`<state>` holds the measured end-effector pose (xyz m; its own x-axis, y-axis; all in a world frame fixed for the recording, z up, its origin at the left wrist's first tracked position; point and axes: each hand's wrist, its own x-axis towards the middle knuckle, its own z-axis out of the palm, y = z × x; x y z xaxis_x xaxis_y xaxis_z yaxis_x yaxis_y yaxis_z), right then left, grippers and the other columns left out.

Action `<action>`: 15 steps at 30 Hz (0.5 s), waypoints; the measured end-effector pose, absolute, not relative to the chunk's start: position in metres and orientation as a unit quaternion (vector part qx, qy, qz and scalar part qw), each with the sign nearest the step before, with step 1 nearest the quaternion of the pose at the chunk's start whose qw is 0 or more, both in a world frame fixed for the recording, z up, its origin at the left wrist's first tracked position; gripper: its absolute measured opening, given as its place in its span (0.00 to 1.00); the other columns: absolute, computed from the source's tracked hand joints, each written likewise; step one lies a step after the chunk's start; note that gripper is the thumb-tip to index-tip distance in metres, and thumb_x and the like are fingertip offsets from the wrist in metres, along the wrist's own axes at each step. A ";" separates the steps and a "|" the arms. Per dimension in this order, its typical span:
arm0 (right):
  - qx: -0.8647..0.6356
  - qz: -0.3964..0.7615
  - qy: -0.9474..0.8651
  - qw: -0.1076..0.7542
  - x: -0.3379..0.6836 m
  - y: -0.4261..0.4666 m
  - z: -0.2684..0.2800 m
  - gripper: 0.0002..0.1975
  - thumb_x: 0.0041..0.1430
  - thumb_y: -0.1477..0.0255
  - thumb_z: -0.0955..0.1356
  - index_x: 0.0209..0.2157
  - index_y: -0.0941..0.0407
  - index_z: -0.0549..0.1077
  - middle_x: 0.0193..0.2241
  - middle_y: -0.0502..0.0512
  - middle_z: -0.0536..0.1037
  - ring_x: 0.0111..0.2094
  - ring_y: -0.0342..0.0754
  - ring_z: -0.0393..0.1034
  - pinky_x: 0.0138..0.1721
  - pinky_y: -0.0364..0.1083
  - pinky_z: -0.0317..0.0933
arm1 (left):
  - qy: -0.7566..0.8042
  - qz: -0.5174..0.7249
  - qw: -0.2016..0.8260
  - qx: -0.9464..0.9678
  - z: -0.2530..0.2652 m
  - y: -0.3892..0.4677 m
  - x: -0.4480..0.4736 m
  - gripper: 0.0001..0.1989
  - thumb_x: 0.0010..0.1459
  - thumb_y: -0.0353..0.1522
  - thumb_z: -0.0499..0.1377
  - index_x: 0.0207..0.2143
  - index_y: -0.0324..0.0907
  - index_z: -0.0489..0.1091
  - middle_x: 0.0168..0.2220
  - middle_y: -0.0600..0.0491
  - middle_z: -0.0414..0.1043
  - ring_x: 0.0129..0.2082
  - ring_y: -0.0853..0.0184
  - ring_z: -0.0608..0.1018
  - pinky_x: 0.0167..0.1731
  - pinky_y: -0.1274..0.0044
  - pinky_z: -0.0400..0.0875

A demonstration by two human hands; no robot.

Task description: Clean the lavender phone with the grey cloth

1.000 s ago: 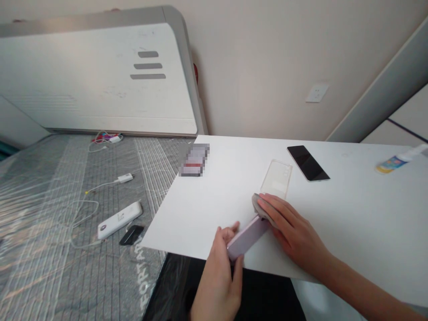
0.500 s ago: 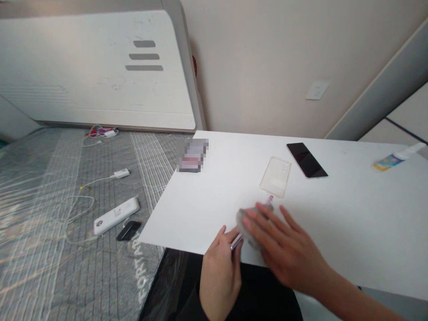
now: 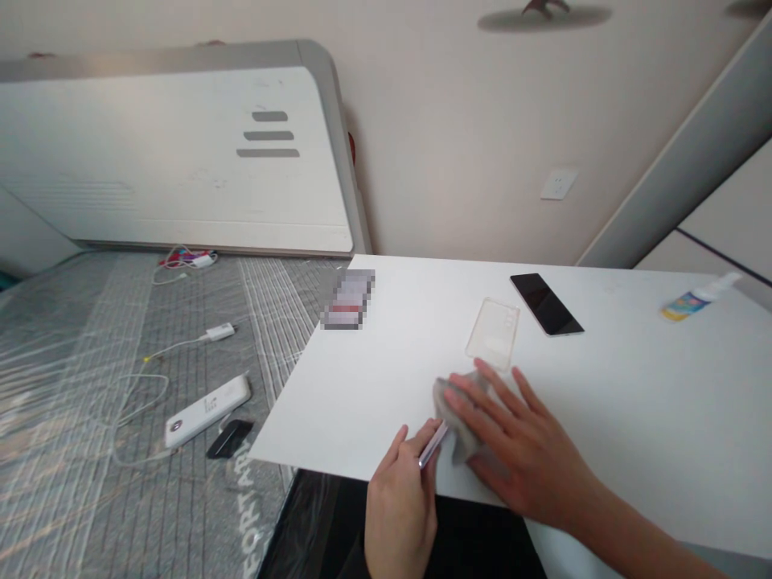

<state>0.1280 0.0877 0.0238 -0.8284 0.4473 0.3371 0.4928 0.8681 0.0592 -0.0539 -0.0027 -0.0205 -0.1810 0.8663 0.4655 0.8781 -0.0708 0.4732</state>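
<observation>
My left hand (image 3: 403,490) is closed around one end of a slim phone (image 3: 433,445) with a shiny pale-purple edge, near the front of the white table (image 3: 362,394). Across the phone's face, my right hand (image 3: 512,446) presses a grey cloth (image 3: 461,426), its fingers stretched over the fabric. Cloth and fingers hide most of the phone. Just beyond the right fingertips lies a clear phone case (image 3: 493,334). A second phone (image 3: 546,305) with a dark screen rests farther back and to the right.
A spray bottle (image 3: 691,304) lies on its side at the table's right. Something blurred out (image 3: 348,299) sits at the back left corner. Left of the table, a plastic-covered bed (image 3: 199,498) carries a white power bank (image 3: 208,412), a small black object (image 3: 230,439) and cables.
My right hand and the cloth have shifted slightly along the phone, and the phone's far corner is now covered. The view has tilted up a little. My left hand keeps its grip.
</observation>
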 end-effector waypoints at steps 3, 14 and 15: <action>-0.244 -0.081 -0.951 0.169 0.127 0.089 0.023 0.39 0.64 0.64 0.66 0.72 0.56 0.52 0.73 0.52 0.48 0.73 0.67 0.32 0.70 0.63 0.29 | -0.682 -0.344 0.021 -0.646 -0.024 -0.003 -0.055 0.14 0.69 0.29 0.50 0.51 0.45 0.71 0.45 0.48 0.83 0.48 0.56 0.84 0.43 0.67 0.84; -0.210 -0.099 -0.956 0.179 0.127 0.097 0.021 0.42 0.56 0.75 0.65 0.72 0.52 0.53 0.72 0.47 0.52 0.74 0.62 0.35 0.71 0.61 0.26 | -0.675 -0.313 0.071 -0.664 -0.053 -0.003 -0.066 0.13 0.68 0.29 0.52 0.49 0.44 0.74 0.43 0.50 0.83 0.43 0.60 0.85 0.38 0.76 0.83; -0.234 -0.108 -0.950 0.178 0.127 0.098 0.020 0.42 0.56 0.77 0.64 0.72 0.52 0.53 0.72 0.47 0.52 0.74 0.63 0.35 0.71 0.61 0.26 | -0.679 -0.322 0.071 -0.656 -0.052 -0.002 -0.064 0.13 0.68 0.30 0.53 0.50 0.45 0.74 0.43 0.50 0.83 0.43 0.60 0.85 0.37 0.75 0.83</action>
<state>0.1273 0.0978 0.0204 -0.8263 0.4068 0.3894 0.4837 0.8669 0.1208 -0.0638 -0.0023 -0.0519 -0.1302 0.8450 0.5187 0.9364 -0.0672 0.3445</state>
